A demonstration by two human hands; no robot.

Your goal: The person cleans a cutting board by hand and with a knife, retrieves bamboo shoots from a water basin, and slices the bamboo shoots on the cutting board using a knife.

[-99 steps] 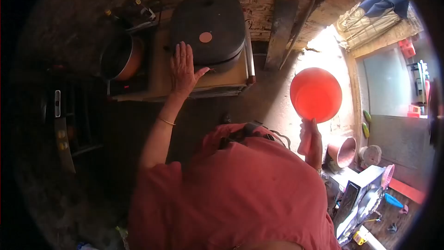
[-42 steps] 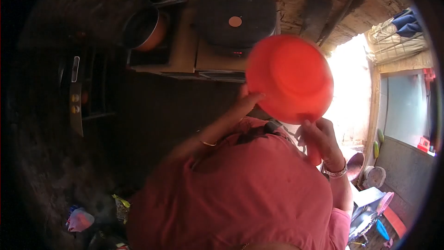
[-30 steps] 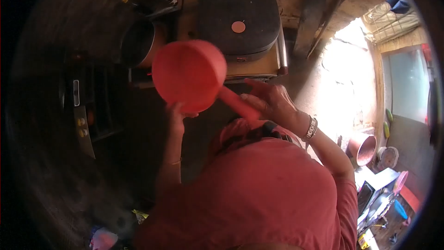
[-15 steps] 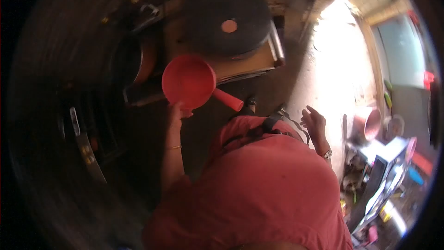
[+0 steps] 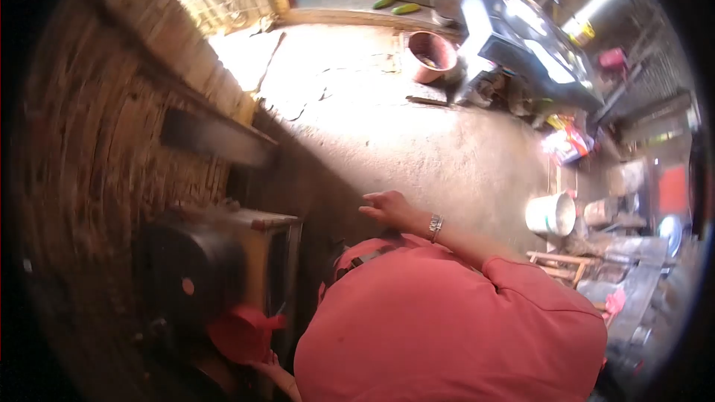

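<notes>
Red dipper (image 5: 242, 336): one, beside the black cooker (image 5: 170, 264); left hand (image 5: 264, 364) closed at its rim, right hand (image 5: 389, 209) empty, fingers loosely parted. Step in hand, apparently: one-handed holding; next move calls for a secure rim grip, clear of the cooker.

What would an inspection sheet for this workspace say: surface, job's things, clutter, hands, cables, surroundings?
Surface: stand bearing a dark rounded appliance.
Job's things: red dipper close to the appliance; contact unclear.
Clutter: reddish bucket and white bucket across the floor.
Hands: left hand holds the dipper by its bowl; right hand empty.
Cables: nothing seen.
Surroundings: shaded brick wall; floor partly sunlit.
</notes>
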